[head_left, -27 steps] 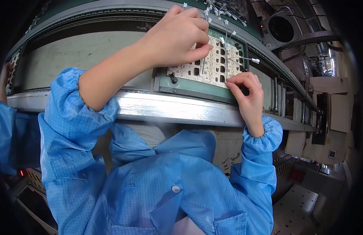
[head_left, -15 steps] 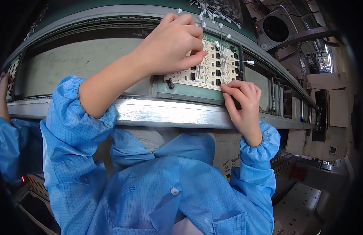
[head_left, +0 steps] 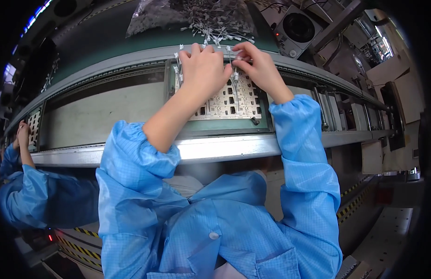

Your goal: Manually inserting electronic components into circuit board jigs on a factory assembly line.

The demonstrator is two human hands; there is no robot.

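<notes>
Head-view grip: left hand (head_left: 204,69) held over board (head_left: 247,100), right hand (head_left: 261,70) bent beside wires (head_left: 236,76); whether either is clamped cannot be made out.
Wires: likely light, limp; best taken by the white ends; pale, laid across the board.
Board: likely stiff, best held by edges; white, dotted black, set in green tray (head_left: 220,126).

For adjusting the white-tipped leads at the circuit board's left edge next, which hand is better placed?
Probably the left hand: it is right beside those white-tipped leads. The right hand is farther off, toward the right side of the circuit board.
</notes>
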